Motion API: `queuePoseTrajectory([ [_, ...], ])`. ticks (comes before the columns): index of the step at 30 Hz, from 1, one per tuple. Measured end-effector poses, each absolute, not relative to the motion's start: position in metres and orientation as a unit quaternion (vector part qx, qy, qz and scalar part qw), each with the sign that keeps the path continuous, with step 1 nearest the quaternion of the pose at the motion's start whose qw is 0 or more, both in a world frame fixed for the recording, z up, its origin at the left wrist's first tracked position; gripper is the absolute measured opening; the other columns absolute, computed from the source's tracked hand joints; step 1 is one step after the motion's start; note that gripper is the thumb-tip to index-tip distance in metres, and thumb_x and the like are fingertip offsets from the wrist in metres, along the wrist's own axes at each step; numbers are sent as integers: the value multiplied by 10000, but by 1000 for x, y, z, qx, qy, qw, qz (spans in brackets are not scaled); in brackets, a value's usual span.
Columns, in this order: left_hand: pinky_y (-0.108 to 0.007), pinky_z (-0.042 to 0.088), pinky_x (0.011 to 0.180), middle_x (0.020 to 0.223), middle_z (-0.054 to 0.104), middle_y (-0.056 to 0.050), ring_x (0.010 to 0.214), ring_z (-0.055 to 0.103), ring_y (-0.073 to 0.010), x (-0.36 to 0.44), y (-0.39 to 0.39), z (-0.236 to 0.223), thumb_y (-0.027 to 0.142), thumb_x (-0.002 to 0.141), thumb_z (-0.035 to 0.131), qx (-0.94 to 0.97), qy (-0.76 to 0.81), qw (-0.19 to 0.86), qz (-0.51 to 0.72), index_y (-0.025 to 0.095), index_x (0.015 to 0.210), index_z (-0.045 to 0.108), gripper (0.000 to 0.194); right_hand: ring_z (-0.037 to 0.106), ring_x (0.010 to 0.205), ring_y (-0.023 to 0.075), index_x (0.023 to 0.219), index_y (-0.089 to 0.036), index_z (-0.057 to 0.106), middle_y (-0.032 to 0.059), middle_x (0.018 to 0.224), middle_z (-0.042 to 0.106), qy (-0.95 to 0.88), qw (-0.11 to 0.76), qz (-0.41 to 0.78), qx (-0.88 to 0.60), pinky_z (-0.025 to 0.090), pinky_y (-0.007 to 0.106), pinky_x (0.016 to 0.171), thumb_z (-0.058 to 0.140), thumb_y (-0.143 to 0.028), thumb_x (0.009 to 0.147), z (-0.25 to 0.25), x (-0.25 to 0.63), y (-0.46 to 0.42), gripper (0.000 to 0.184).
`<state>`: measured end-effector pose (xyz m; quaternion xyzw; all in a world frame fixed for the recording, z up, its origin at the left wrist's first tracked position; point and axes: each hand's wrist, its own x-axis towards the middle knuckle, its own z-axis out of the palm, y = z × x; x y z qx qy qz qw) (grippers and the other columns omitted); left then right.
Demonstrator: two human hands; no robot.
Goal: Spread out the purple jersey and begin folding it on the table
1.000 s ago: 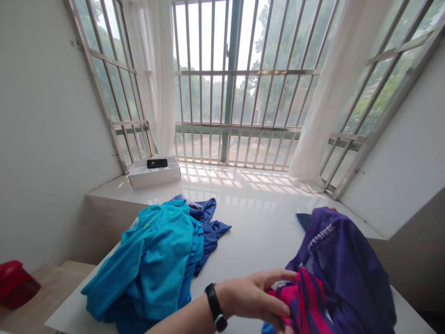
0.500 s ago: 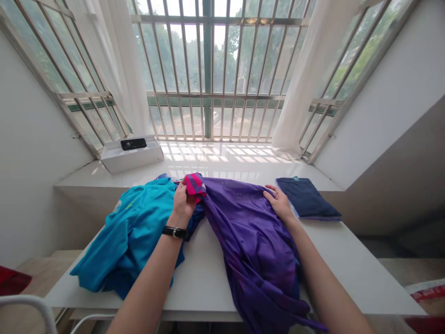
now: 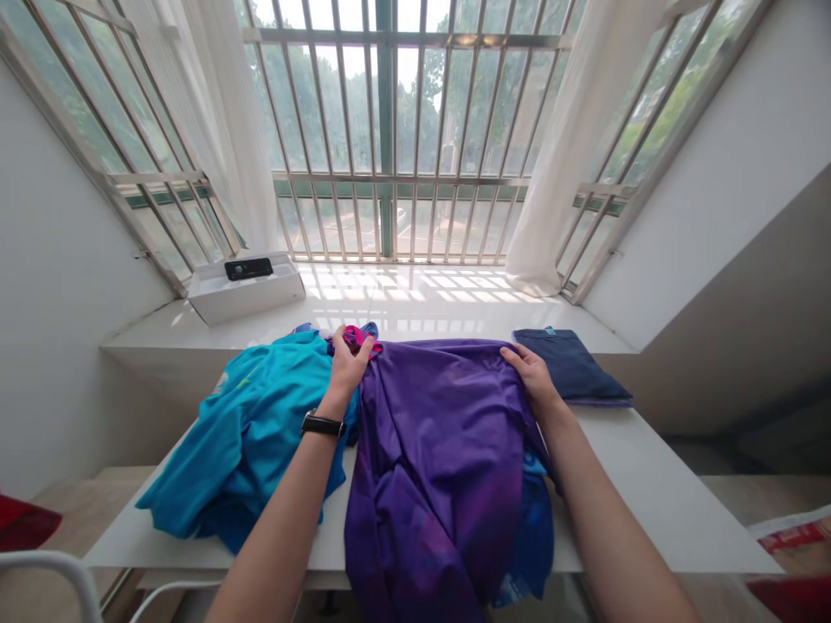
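Observation:
A purple garment [image 3: 441,424] is stretched between my two hands, its lower part draping over the table's front edge. My left hand [image 3: 349,368] is closed on its upper left corner, close to a bunched pink patterned cloth [image 3: 361,339]. At the upper right corner, my right hand [image 3: 529,372] pinches the same fabric between thumb and fingers. A blue piece of cloth [image 3: 532,536] shows from under the purple one at the lower right. Left of my left hand lies a crumpled turquoise shirt [image 3: 273,407].
A folded navy garment [image 3: 571,363] lies on the white table [image 3: 623,484] at the right. On the window sill [image 3: 415,298] stands a white box [image 3: 253,294] with a black device [image 3: 248,268] on top. A white chair frame [image 3: 58,567] is at the lower left.
The purple garment has been spread wider and its hanging part has swung left, uncovering blue cloth at the right. The pink part by my left hand shows less.

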<state>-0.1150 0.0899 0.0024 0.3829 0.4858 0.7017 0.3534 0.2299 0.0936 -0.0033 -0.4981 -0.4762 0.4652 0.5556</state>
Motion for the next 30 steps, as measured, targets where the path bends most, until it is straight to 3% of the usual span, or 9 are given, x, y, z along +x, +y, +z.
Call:
queuePoseTrajectory([
  [3, -448, 352, 1097, 1340, 508, -182, 1302, 451, -341, -89, 79, -4, 306, 722, 797, 551, 548, 205, 596, 153, 1386, 440, 769, 671, 949, 250, 984, -193, 673, 63, 954, 733, -404, 654, 348, -536, 530, 401, 918, 754, -589, 631, -17, 230, 110, 536],
  [7, -506, 355, 1064, 1338, 482, -231, 1255, 491, -388, -60, 63, -12, 358, 819, 682, 706, 542, 142, 433, 124, 1468, 377, 754, 626, 1118, 276, 1074, -190, 642, 107, 1115, 710, -409, 665, 335, -528, 451, 438, 1056, 727, -588, 647, -26, 229, 119, 590],
  [10, -485, 383, 1026, 1227, 568, -205, 1173, 554, -383, -53, 53, -9, 335, 788, 711, 726, 552, 130, 389, 135, 1437, 443, 731, 547, 1271, 250, 1248, -221, 578, 101, 1322, 630, -467, 661, 342, -477, 402, 406, 1117, 713, -534, 706, -28, 228, 121, 640],
  [13, -406, 448, 933, 941, 663, -120, 994, 648, -325, -47, 39, 9, 326, 829, 687, 696, 584, 150, 390, 156, 1390, 502, 614, 452, 1372, 224, 1367, -232, 492, 100, 1471, 509, -552, 616, 337, -450, 344, 387, 1161, 682, -490, 764, -37, 228, 123, 683],
  [15, -361, 469, 886, 857, 671, -64, 887, 668, -259, -34, 22, 25, 367, 927, 575, 724, 562, 149, 371, 193, 1378, 502, 488, 492, 1337, 233, 1361, -214, 504, 114, 1441, 537, -622, 535, 310, -480, 375, 400, 1137, 651, -464, 790, -48, 227, 124, 640],
  [18, -318, 470, 901, 1008, 688, -71, 958, 642, -219, 0, -13, 37, 480, 953, 532, 863, 344, 140, 342, 206, 1240, 574, 399, 632, 1137, 262, 1189, -208, 640, 100, 1212, 690, -708, 404, 258, -518, 468, 435, 1036, 639, -364, 780, -64, 221, 124, 437],
  [21, -275, 441, 971, 1229, 637, -92, 1094, 599, -201, 32, -46, 26, 565, 917, 563, 946, 115, 128, 275, 182, 1259, 529, 514, 685, 929, 259, 933, -221, 725, 66, 966, 745, -744, 354, 240, -513, 522, 421, 921, 622, -262, 762, -72, 213, 123, 204],
  [26, -402, 459, 908, 1495, 390, -222, 1161, 536, -311, 49, -66, -5, 462, 878, 638, 968, 211, 22, 137, 181, 1433, 348, 686, 677, 876, 255, 905, -207, 742, 82, 928, 727, -770, 328, 212, -504, 525, 394, 860, 574, -252, 802, -68, 211, 119, 203],
  [30, -428, 489, 824, 1361, 504, -225, 1028, 572, -323, 45, -61, -6, 589, 767, 711, 950, 291, 54, 98, 162, 1455, 312, 903, 674, 882, 239, 928, -210, 742, 76, 939, 727, -781, 320, 209, -493, 515, 369, 867, 543, -288, 843, -62, 218, 115, 230],
])
